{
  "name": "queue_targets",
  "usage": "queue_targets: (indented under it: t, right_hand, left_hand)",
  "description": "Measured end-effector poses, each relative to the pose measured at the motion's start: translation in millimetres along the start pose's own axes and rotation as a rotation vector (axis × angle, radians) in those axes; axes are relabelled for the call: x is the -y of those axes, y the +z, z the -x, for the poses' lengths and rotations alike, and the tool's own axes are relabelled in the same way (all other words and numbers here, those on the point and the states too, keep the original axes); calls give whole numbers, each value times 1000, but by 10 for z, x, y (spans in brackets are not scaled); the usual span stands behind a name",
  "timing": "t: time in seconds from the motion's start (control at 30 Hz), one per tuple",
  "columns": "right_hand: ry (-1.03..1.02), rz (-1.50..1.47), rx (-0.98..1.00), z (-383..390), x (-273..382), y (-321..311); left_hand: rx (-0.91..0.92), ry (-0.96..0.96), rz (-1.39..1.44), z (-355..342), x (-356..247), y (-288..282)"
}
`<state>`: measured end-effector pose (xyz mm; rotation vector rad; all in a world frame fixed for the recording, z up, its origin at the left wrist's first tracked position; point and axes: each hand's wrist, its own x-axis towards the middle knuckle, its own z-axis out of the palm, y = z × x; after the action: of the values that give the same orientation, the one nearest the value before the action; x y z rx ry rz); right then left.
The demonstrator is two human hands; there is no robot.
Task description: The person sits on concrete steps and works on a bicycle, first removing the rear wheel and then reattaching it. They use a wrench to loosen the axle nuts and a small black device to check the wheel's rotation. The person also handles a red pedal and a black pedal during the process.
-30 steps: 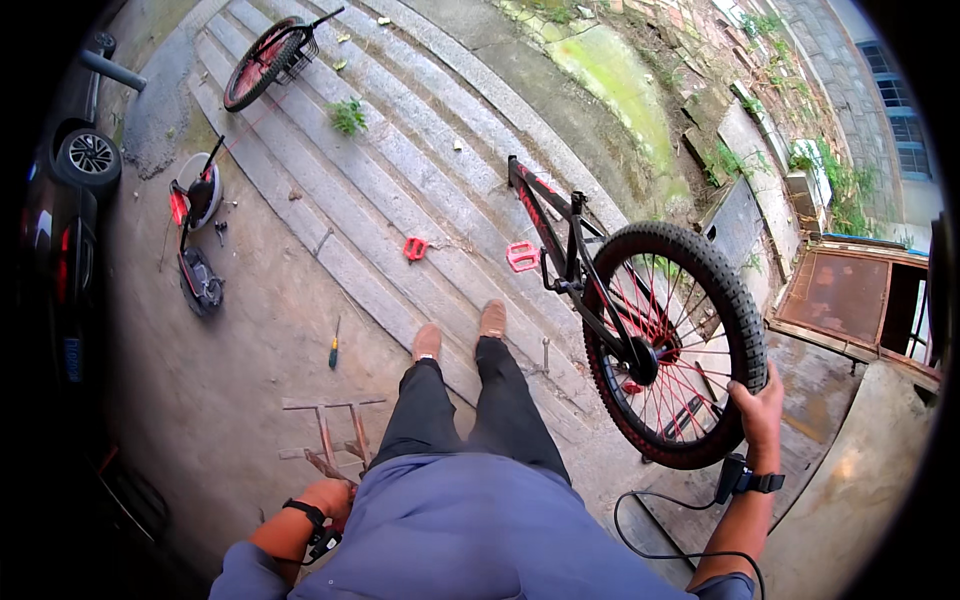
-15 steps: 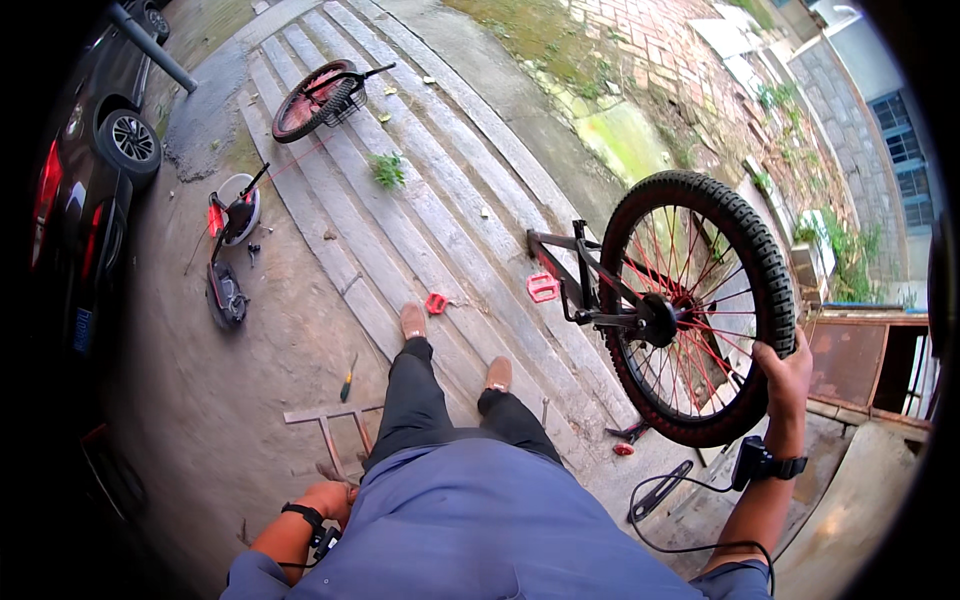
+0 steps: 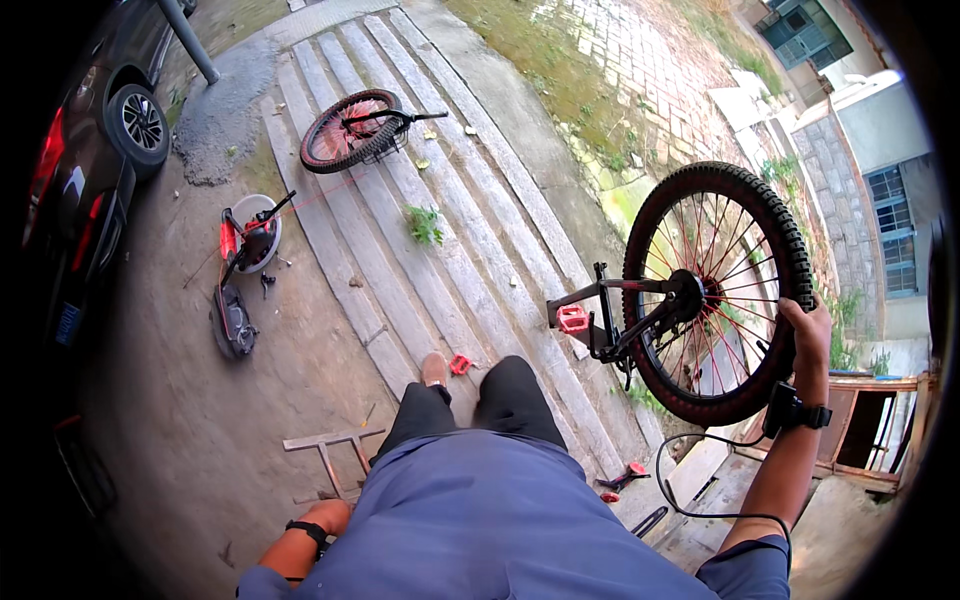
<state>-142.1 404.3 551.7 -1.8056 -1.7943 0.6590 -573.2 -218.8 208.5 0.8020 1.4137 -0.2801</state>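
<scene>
Black knobbly rubber marks the tyre of the bicycle wheel (image 3: 715,290), which the right hand (image 3: 808,330) holds raised at the person's right, fingers closed over the tread at its right edge. The wheel has red spokes and remains mounted in a black frame section (image 3: 610,315) that carries a red pedal (image 3: 572,318) at its left end. The assembly hangs clear of the ground above the concrete steps (image 3: 450,240).

The left hand is not visible; only the left forearm with a dark wristband (image 3: 305,528) shows at the lower edge, so the state of that grip cannot be told.

No containers, packages, labels or signs can be made out.

A second wheel (image 3: 350,130) with a red rim lies flat on the upper steps. A small red part (image 3: 460,364) lies beside the person's shoe (image 3: 434,370). A dismantled red and black component (image 3: 245,270) rests on the dirt to the left, its exact nature unclear. A metal stand (image 3: 330,450) lies near the left knee. A dark car (image 3: 90,170) is cut off at the left rim. A black cable (image 3: 690,480) loops below the right wrist.
</scene>
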Motion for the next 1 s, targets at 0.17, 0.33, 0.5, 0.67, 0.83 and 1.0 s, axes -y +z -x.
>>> queue_targets:
  t: [0.17,0.33,0.5,0.67,0.83,1.0]
  right_hand:
    - [29,-19,17,-389,697,422]
    - [-16,-107,50,-931,1142,1040]
    - [-94,-119,56,-1722,1493,1672]
    - [-117,-174,82,-2611,1812,2059]
    - [-144,-267,-21,-3223,2226,2513]
    - [-243,-434,-116,-3533,2357,3321]
  left_hand:
    - [29,-118,-17,254,-251,-688]
    - [10,-168,58,55,2,-1150]
    - [52,-193,132,-511,640,-1308]
    - [53,-197,74,-100,129,-2186]
    - [70,-208,35,12,-5,-2709]
    - [99,-223,-1,13,154,-3136]
